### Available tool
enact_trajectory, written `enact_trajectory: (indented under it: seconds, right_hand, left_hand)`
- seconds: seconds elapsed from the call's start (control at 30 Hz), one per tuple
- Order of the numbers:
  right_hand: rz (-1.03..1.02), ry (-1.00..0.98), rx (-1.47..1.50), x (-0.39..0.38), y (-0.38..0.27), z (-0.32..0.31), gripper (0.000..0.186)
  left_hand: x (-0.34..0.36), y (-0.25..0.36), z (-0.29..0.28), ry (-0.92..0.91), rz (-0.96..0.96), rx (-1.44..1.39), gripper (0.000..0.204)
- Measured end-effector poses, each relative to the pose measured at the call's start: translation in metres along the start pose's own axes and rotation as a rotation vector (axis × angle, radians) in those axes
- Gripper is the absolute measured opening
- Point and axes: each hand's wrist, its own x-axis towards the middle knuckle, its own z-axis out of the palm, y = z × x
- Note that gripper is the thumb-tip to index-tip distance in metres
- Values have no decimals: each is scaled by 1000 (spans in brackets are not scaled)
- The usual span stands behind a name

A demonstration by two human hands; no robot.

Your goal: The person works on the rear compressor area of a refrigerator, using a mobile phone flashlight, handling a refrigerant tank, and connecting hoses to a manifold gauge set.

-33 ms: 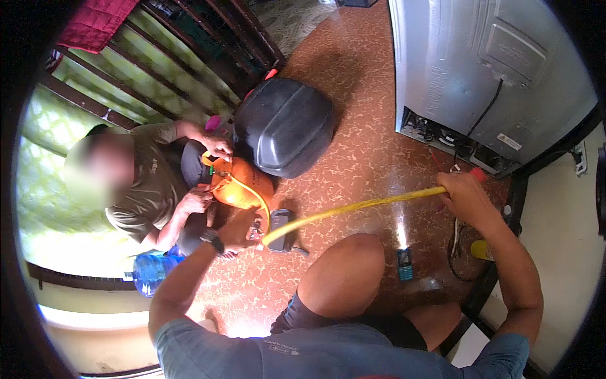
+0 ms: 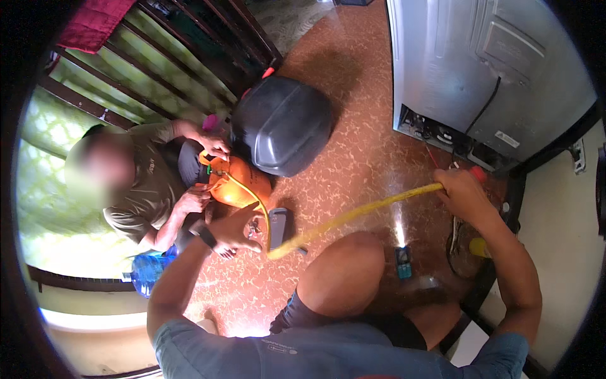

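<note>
A yellow hose (image 2: 360, 212) runs from an orange gas cylinder (image 2: 243, 183), sags in front of me, then rises to my right hand (image 2: 461, 189), closed around it near the back of a grey refrigerator (image 2: 480, 76). My left hand (image 2: 238, 226) is open, fingers apart, just left of the hose's low bend, and appears not to touch it. Small metal pieces (image 2: 254, 228) show beside the left palm; I cannot make out what they are. A seated person's hands (image 2: 197, 198) are at the cylinder, one near its top and one at its side.
A large black case (image 2: 287, 123) stands behind the cylinder. A dark grey device (image 2: 278, 226) lies past the hose's bend. A lit phone (image 2: 403, 262) is on the floor right of my knee. A blue water bottle (image 2: 148, 273) sits left, and a yellow object (image 2: 480, 247) right.
My left hand has let go of the yellow hose and spread its fingers. The hose's near end has dropped slightly and bends lower, while my right hand keeps its grip.
</note>
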Motion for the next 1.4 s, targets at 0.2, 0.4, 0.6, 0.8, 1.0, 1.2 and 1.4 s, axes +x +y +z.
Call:
enact_trajectory:
  seconds: [0.2,0.4,0.6,0.8,1.0,1.2,1.4]
  right_hand:
    - [-86,-47,126,29,-45,20,18]
    - [-58,-131,-5,16,-31,0,13]
    - [-71,-82,-24,-4,8,-12,23]
    - [-2,-28,-61,0,27,-7,18]
    - [-72,-46,-3,25,-15,28,11]
    - [-122,16,-102,15,-21,44,11]
    - [-2,-39,-109,0,25,7,7]
  left_hand:
    - [109,213,-21,513,527,-302,79]
    - [112,198,24,345,474,-35,39]
    - [38,-47,106,342,118,-8,14]
    - [1,-30,2,-50,-123,92,56]
    - [88,159,-57,297,497,-352,74]
    - [136,227,22,333,311,-137,38]
    - [59,-61,103,703,409,354,14]
